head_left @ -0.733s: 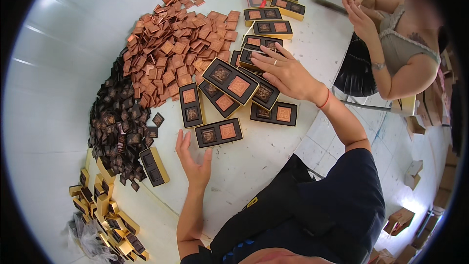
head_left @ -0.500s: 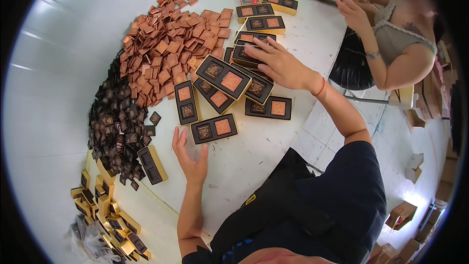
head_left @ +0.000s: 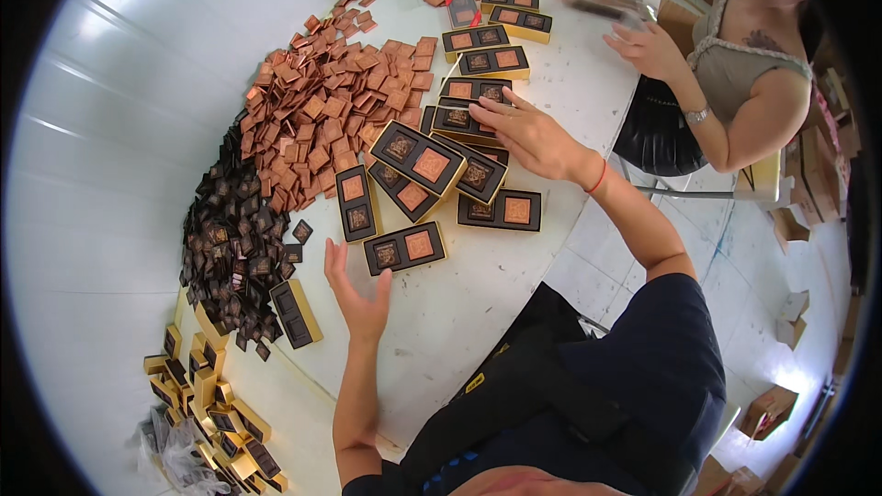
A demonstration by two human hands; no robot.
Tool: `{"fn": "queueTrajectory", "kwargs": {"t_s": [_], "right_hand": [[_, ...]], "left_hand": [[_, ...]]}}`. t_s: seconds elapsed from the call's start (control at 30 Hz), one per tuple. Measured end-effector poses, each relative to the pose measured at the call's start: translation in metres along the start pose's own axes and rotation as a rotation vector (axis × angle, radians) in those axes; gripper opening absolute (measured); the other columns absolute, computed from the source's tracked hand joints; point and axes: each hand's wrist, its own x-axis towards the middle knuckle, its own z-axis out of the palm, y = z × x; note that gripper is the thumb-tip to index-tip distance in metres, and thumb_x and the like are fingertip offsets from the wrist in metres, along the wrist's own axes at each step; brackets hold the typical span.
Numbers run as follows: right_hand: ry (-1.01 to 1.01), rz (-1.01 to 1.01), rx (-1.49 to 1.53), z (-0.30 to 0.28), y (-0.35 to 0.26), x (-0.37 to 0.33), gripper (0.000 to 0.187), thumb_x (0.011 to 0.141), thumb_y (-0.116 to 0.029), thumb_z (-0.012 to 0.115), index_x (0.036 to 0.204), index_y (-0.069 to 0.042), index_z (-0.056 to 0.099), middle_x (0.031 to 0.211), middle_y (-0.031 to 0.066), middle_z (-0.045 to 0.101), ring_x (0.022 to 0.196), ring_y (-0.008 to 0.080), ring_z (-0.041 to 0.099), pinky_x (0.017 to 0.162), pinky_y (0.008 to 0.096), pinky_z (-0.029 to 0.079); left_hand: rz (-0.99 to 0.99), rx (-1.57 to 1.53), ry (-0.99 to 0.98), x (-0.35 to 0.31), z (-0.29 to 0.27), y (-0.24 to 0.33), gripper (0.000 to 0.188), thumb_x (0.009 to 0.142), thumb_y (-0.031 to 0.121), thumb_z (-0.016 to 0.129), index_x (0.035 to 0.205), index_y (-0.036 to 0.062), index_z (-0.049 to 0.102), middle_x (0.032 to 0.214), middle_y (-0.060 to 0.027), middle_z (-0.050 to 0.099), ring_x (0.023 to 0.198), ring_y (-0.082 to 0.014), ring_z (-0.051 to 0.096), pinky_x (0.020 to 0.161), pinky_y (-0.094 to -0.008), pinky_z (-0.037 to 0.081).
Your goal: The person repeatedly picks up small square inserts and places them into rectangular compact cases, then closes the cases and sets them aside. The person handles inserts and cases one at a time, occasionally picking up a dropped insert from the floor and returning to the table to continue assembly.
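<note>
My left hand (head_left: 356, 298) hovers over the table with its fingers spread and nothing in them. Just beyond its fingertips lies a black-and-gold box (head_left: 402, 250) with one dark and one copper-coloured square in its two slots. My right hand (head_left: 537, 140) is stretched out, fingers reaching over the right end of another such box (head_left: 457, 118) in the row; whether they touch it I cannot tell. Between my hands several filled boxes lie in a loose pile, a tilted one (head_left: 416, 159) on top. A single filled box (head_left: 513, 208) sits below my right wrist.
A heap of copper-coloured squares (head_left: 322, 119) and one of dark squares (head_left: 234, 248) lie along the left. A box with dark slots (head_left: 296, 314) stands near gold boxes (head_left: 220, 404) piled lower left. At upper right a co-worker handles a clear package (head_left: 611, 5).
My right hand has drawn back slightly toward the right end of the boxes. My left hand stays nearly still. The co-worker's hands have parted, and the clear package is now raised between them.
</note>
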Motion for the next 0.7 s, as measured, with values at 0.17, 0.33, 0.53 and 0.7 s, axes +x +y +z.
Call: {"fn": "queueTrajectory", "kwargs": {"t_s": [0.17,0.33,0.53,0.7], "right_hand": [[-0.031,-0.04,-0.136,0.001,-0.004,-0.004,0.055,0.097,-0.011,0.054,0.15,-0.003,0.04,0.14,0.0194,0.056,0.139,0.0334,0.045,0.122,0.0521,0.023],[0.072,-0.09,-0.003,0.001,-0.009,-0.002,0.049,0.102,-0.027,0.049,0.146,-0.005,0.048,0.154,0.0175,0.042,0.148,0.0375,0.029,0.122,0.0554,0.016],[0.062,0.05,0.004,-0.003,-0.039,-0.028,0.075,0.091,-0.055,0.061,0.151,-0.014,0.043,0.162,0.0178,0.027,0.15,0.0455,0.016,0.118,0.0641,0.016],[0.06,0.256,-0.156,0.01,-0.085,-0.078,0.082,0.082,-0.048,0.076,0.152,-0.022,0.042,0.162,0.0183,0.023,0.148,0.0497,0.018,0.116,0.0637,0.021]], "left_hand": [[0.001,-0.031,-0.002,0.018,0.006,0.004,0.081,0.085,0.026,0.075,0.15,0.0009,0.034,0.16,-0.0214,0.022,0.147,-0.0378,0.026,0.118,-0.0484,0.023],[0.094,-0.014,-0.077,0.028,0.005,0.003,0.107,0.073,0.045,0.085,0.154,0.0029,0.029,0.164,-0.0215,0.013,0.15,-0.0387,0.02,0.119,-0.0492,0.023],[0.107,0.015,-0.339,0.05,0.006,-0.009,0.115,0.065,0.056,0.088,0.155,0.0098,0.032,0.166,-0.0203,0.01,0.151,-0.0391,0.017,0.118,-0.0511,0.025],[0.125,0.123,-0.317,0.034,0.026,0.005,0.106,0.071,0.052,0.085,0.153,0.0079,0.035,0.165,-0.0198,0.013,0.149,-0.0442,0.018,0.117,-0.0559,0.023]]}}
